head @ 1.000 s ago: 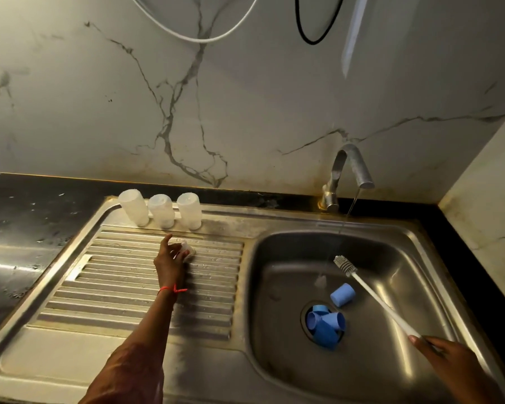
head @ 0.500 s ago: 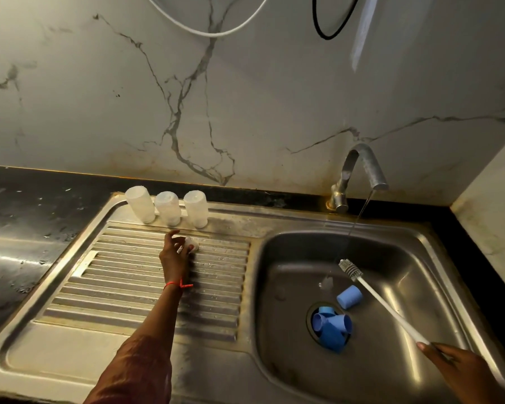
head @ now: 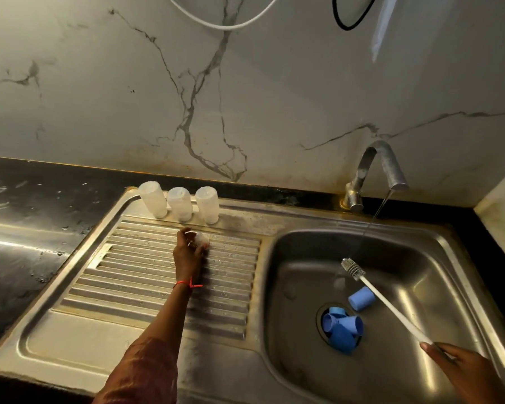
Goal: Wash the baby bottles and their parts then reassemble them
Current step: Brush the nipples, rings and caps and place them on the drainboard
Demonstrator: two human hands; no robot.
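Three translucent white baby bottles (head: 180, 203) stand upside down in a row at the back edge of the ribbed drainboard (head: 146, 275). Just in front of them my left hand (head: 188, 253) pinches a small clear teat (head: 201, 239) against the ribs. My right hand (head: 464, 371) grips the end of a long white bottle brush (head: 388, 304), whose bristle head hangs over the sink basin (head: 309, 374) near the thin water stream. Several blue caps (head: 341, 326) lie piled on the drain, and one more blue cap (head: 361, 298) lies beside them under the brush handle.
The metal tap (head: 373, 173) at the back of the basin runs a thin stream. Black wet countertop (head: 21, 228) lies left of the sink. A marble wall rises behind, with a white hose (head: 225, 24) and a black cable (head: 350, 23) hanging above.
My left hand with the teat has stayed at the same spot on the drainboard. The brush and right hand are nearly unmoved; the view shifted slightly.
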